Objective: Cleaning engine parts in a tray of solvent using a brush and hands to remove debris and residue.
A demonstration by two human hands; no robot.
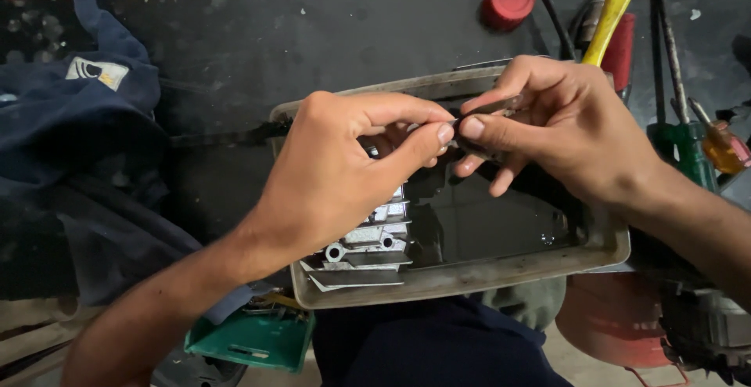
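Dark blue cloth (426, 348) at bottom centre, nearest the lens, just below the tray. Green plastic piece (250, 340) to its left, under the left forearm.

Grey metal tray (469, 277) in the middle, holding dark liquid (485, 223). Ribbed metal casting (368, 246) lying at tray's left end, partly under the left hand.

Left hand (336, 176) over tray's left half, grip closed: thumb and fingers pinched on one end of a small dark metal strip (489, 109). Right hand (563, 121) over tray's far right, grip closed too, thumb and forefinger pinching the same strip from the other side. Thumb tips almost touching. Strip held above the tray, clear of the liquid; mostly hidden by fingers, exact shape unclear.

Blue garment (86, 121) bunched at left on the black table (313, 35). Red cap (508, 0) at top, beyond the hands. Yellow handle (618, 3) slanting in at top right. Green and orange screwdriver handles (704, 148) at far right.
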